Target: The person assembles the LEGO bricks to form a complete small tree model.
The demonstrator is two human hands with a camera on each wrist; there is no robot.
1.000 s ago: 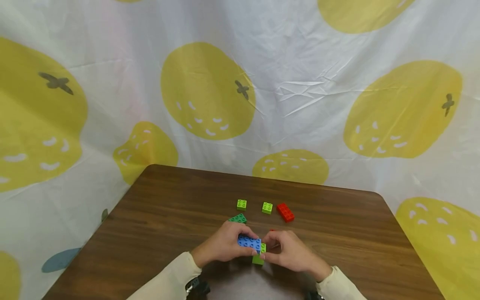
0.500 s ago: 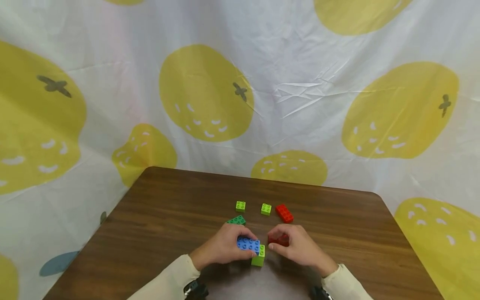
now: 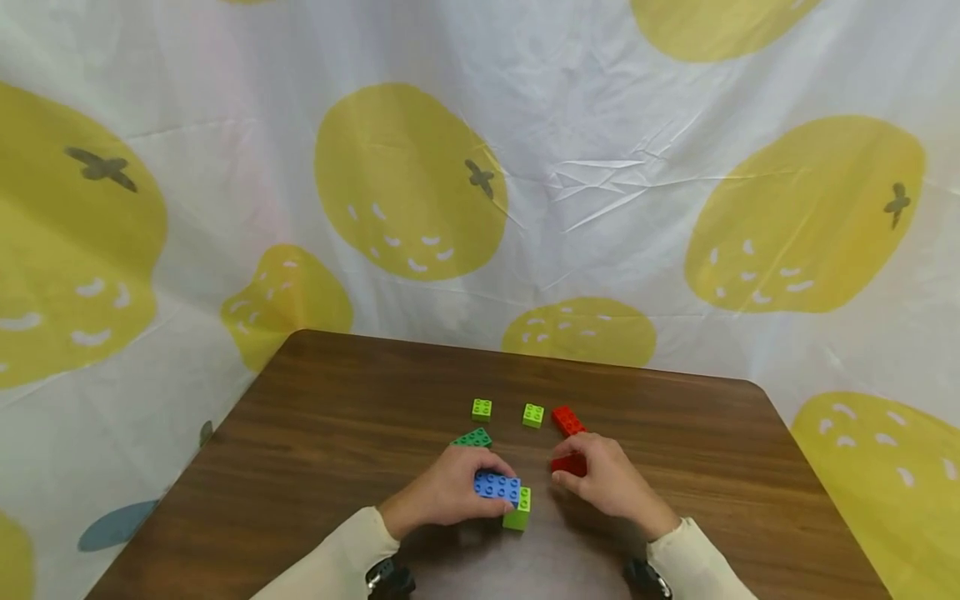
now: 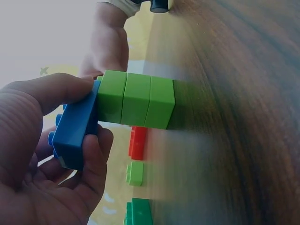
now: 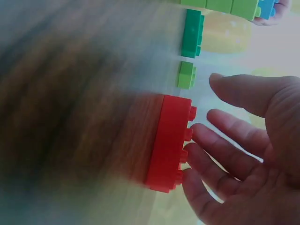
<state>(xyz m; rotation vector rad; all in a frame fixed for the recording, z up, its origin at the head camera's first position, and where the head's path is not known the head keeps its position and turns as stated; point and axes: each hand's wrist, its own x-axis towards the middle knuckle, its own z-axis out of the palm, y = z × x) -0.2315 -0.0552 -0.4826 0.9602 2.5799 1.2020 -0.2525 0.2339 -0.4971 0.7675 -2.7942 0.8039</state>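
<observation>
My left hand [image 3: 450,487] grips a blue toy brick [image 3: 497,486] between thumb and fingers. That brick sits on top of a stack of three lime green bricks [image 4: 136,99], set off to one side so it overhangs. The stack stands upright on the table; in the head view only its right part [image 3: 517,515] shows. My right hand [image 3: 615,479] is over a red brick [image 5: 168,143], partly hiding it from the head camera. In the right wrist view its thumb is apart from the brick, and the loosely bent fingertips [image 5: 190,173] are right at the studs.
Two small lime bricks [image 3: 482,409] lie farther back on the brown table [image 3: 360,400]. Another red brick [image 3: 567,420] lies just beyond my right hand. A green brick [image 3: 475,437] lies behind my left hand. A patterned cloth [image 3: 600,250] hangs behind the table.
My right hand has left the lime stack and moved right and away from me. The nearer red brick has shifted the same way with it. My left hand stays on the blue brick.
</observation>
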